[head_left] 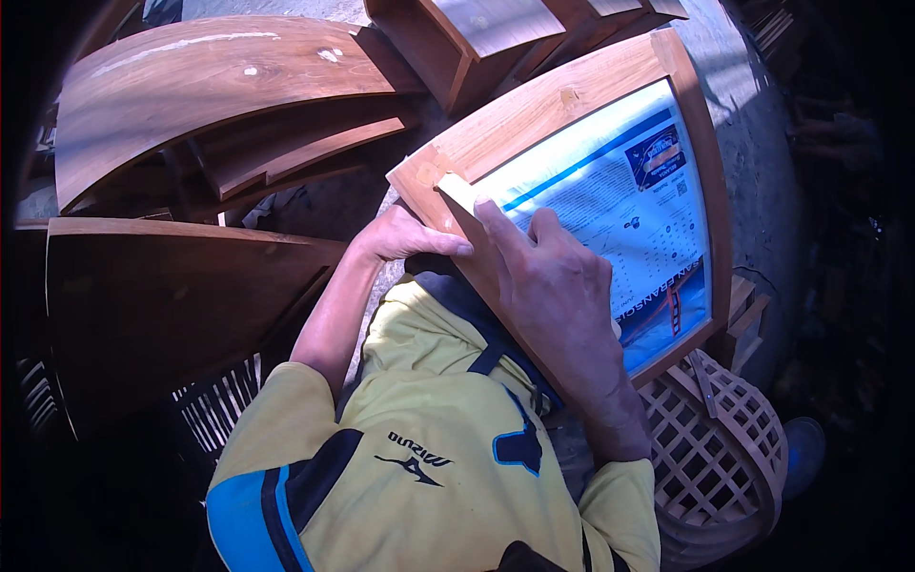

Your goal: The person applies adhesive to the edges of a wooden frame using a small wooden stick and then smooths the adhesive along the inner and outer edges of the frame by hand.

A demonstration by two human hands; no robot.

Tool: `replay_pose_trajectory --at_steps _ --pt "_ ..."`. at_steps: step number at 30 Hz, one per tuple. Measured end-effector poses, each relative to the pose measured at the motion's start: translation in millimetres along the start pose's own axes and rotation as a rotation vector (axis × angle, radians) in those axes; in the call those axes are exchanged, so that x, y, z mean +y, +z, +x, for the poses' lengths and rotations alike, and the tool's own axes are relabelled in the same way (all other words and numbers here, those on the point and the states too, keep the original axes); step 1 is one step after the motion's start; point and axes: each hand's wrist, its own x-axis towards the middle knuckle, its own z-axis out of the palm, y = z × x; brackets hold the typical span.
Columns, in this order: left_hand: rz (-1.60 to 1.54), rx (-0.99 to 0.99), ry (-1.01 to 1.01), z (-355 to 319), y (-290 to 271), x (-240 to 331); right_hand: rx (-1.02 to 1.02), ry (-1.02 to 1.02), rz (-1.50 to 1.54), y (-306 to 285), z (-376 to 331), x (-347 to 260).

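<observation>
A wooden frame with a printed blue-and-white sheet filling its middle lies tilted in front of me. My left hand grips its near left edge, thumb on top and the other fingers hidden beneath. Closed over the same side is my right hand, holding a pale flat strip against the frame's left corner. The index finger presses on the strip; whether it is folded sandpaper or a thin piece of wood I cannot tell.
Curved brown wooden furniture parts stand at the far left, with a dark wooden panel nearer. More wooden pieces are at the top. A round lattice wooden piece stands at the lower right, below the frame.
</observation>
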Motion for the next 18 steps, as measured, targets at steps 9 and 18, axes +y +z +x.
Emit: replay_pose_trajectory --at_steps 9,18 --pt "0.004 0.060 -0.106 7.0 -3.4 -16.1 0.004 0.173 0.091 -24.4 -42.9 36.1" --pt "0.125 0.194 -0.058 -21.7 -57.5 -36.4 0.726 0.680 0.603 -9.5 -207.5 166.5"
